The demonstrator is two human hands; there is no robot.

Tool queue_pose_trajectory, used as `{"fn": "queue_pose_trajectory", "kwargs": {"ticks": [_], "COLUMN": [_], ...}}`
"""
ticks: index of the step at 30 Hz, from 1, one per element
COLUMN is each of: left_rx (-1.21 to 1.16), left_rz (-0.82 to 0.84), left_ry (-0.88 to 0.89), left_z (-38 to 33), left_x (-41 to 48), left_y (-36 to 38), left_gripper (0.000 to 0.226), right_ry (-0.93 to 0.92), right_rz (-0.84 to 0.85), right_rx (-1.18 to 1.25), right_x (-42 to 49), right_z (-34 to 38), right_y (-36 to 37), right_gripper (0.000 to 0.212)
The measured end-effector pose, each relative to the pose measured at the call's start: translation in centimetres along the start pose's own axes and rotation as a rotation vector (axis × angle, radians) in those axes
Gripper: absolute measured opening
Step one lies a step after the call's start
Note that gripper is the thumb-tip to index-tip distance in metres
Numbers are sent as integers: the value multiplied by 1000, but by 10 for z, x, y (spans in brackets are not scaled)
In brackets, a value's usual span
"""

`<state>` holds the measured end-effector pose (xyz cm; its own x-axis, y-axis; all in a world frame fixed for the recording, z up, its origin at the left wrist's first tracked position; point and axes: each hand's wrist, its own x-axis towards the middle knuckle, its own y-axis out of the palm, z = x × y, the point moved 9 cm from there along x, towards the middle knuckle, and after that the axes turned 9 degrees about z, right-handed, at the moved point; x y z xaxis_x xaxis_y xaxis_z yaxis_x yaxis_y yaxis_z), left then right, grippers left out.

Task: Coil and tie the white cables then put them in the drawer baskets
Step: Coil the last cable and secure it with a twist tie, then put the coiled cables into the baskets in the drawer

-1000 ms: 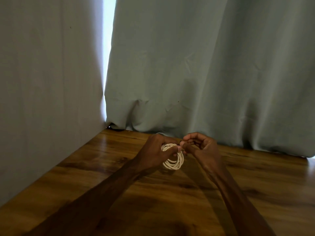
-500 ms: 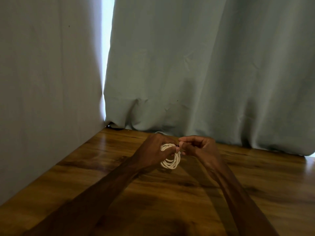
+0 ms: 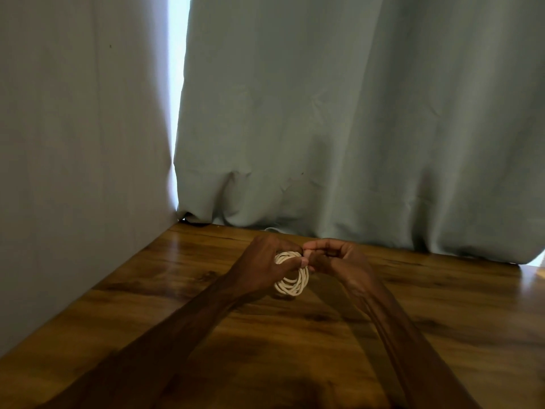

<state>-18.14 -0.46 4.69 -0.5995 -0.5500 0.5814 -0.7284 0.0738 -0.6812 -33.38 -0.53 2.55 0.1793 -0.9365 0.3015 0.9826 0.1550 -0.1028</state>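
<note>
A white cable (image 3: 290, 283) wound into a small round coil hangs above the wooden table (image 3: 427, 326), near its far middle. My left hand (image 3: 265, 268) grips the coil's upper left side, thumb across the loops. Touching the coil's top right, my right hand (image 3: 339, 259) has its fingers pinched together on the cable; the cable end is hidden by the fingers. No drawer or basket is in view.
A grey-green curtain (image 3: 339, 128) hangs along the table's far edge. On the left stands a plain grey wall (image 3: 73, 157), with a bright gap of light (image 3: 177, 69) between it and the curtain. A bit of white cable (image 3: 271, 230) peeks out under the curtain.
Both hands stay together on the coil. My right hand's fingers have curled in closer to the coil's top; the coil hangs a little more upright.
</note>
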Motion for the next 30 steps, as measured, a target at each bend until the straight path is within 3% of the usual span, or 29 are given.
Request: {"fn": "queue_pose_trajectory", "kwargs": {"ticks": [6, 10, 15, 19, 23, 26, 30], "left_rx": [-212, -432, -504, -337, -123, -68, 28], "left_rz": [-110, -147, 31, 271, 389, 448, 491], "left_ry": [-124, -220, -249, -156, -123, -63, -38], "left_z": [8, 4, -32, -74, -106, -134, -165], "left_x": [-5, -5, -4, -1, 7, 18, 33], "left_y": [-1, 8, 49, 88, 119, 149, 194], "left_gripper": [7, 10, 21, 27, 42, 38, 33], "right_ry": [-12, 113, 253, 324, 402, 498, 609], "right_rz": [-114, -35, -158, -207, -364, -518, -579], "right_rx": [-172, -20, 8, -270, -587, -732, -851], "right_x": [-19, -44, -87, -134, -189, -225, -250], "right_z": [9, 0, -2, 9, 39, 56, 52], "right_y": [-3, -6, -47, -101, -179, -230, -261], "right_gripper": [23, 26, 29, 20, 12, 18, 28]}}
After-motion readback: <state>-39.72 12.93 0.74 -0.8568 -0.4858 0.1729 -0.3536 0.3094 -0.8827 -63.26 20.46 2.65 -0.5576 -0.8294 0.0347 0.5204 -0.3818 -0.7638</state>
